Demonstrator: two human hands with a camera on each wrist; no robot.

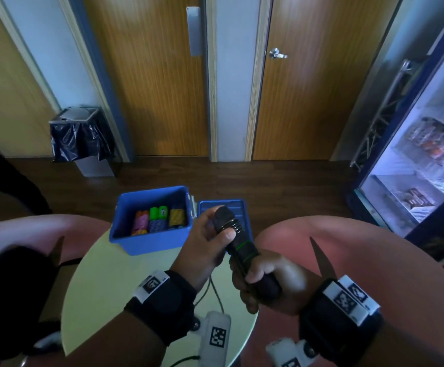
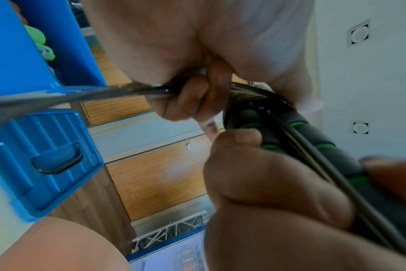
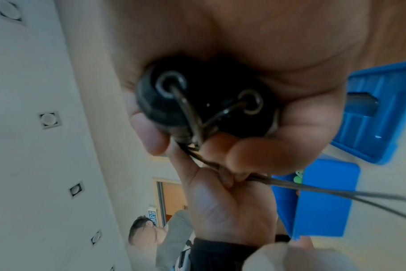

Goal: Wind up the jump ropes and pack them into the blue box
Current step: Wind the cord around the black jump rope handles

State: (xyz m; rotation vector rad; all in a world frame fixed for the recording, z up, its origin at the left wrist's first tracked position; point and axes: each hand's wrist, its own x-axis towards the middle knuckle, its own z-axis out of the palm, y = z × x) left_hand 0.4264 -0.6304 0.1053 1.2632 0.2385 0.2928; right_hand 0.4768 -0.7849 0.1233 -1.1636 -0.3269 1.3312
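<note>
A black jump rope with green rings [image 1: 238,241] is held above the table, its two handles side by side. My left hand [image 1: 210,234] grips the upper end, the thumb lying on a few turns of cord wound round the handles. In the left wrist view its fingers [image 2: 192,99] curl round the taut cord [image 2: 81,97]. My right hand [image 1: 258,282] grips the lower end of the handles [image 3: 206,102]. Loose cord [image 1: 213,290] hangs below toward the table. The open blue box [image 1: 125,234] stands just beyond, with several wound coloured ropes [image 1: 157,218] inside.
The box's blue lid [image 1: 238,207] lies right of the box on the round pale table [image 1: 115,282]. Pink chairs [image 1: 361,255] flank the table. Beyond are wooden doors, a bin [image 1: 80,136] at left and a lit glass fridge [image 1: 427,168] at right. A seated person [image 3: 151,236] shows in the right wrist view.
</note>
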